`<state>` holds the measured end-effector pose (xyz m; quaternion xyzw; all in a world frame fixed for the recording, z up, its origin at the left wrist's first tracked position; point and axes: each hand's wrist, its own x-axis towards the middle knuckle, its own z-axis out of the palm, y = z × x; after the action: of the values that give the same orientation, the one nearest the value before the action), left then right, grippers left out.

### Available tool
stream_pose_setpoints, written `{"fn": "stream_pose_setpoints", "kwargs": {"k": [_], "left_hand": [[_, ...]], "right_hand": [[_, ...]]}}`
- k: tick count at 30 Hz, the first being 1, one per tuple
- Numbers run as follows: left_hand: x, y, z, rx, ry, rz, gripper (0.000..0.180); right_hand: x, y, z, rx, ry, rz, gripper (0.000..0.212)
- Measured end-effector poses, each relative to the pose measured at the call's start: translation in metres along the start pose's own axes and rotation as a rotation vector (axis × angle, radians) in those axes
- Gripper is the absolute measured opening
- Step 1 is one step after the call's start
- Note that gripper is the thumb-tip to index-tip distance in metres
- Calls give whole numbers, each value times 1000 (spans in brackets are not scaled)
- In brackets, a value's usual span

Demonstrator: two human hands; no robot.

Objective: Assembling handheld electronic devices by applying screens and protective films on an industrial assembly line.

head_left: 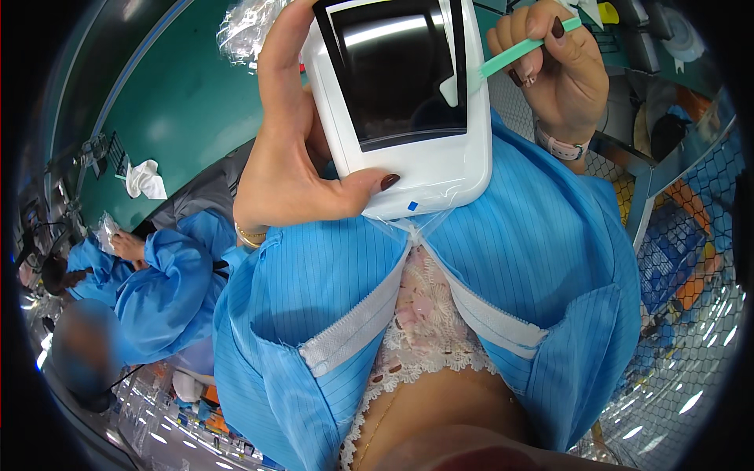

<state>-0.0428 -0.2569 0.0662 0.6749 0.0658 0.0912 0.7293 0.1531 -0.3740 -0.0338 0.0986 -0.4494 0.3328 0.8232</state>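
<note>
My left hand (287,153) grips a white handheld device (420,177) along its left side, the thumb pressed on the lower front. A glossy black screen (393,86) fills most of its face and reflects a bright light. Clear film sticks out at the device's bottom edge, by a small blue mark. In my right hand (565,74) is a slim cleaning swab (514,57) with a green handle, pinched between closed fingers. The swab's pale flat tip lies over the screen's right border; whether it touches the surface, I cannot tell.
A green work surface (188,86) spreads behind, with crumpled clear plastic (243,35) and a crumpled white cloth (145,180) on it. Co-workers in blue coats (169,275) sit at the left. Wire mesh (667,243) and a metal frame stand at the right.
</note>
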Motion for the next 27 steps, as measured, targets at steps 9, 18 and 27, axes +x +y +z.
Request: {"fn": "stream_pose_setpoints", "kwargs": {"k": [9, 18, 27], "left_hand": [[-1, -24, -21, -4, -97, 168, 122], [0, -6, -12, -69, -86, 29, 123], [0, -14, -2, -47, -44, 201, 122]], "right_hand": [[10, -30, 39, -392, 515, 455, 20], [19, -28, 52, -412, 477, 470, 19], [1, -10, 1, 201, 117, 10, 19]]}}
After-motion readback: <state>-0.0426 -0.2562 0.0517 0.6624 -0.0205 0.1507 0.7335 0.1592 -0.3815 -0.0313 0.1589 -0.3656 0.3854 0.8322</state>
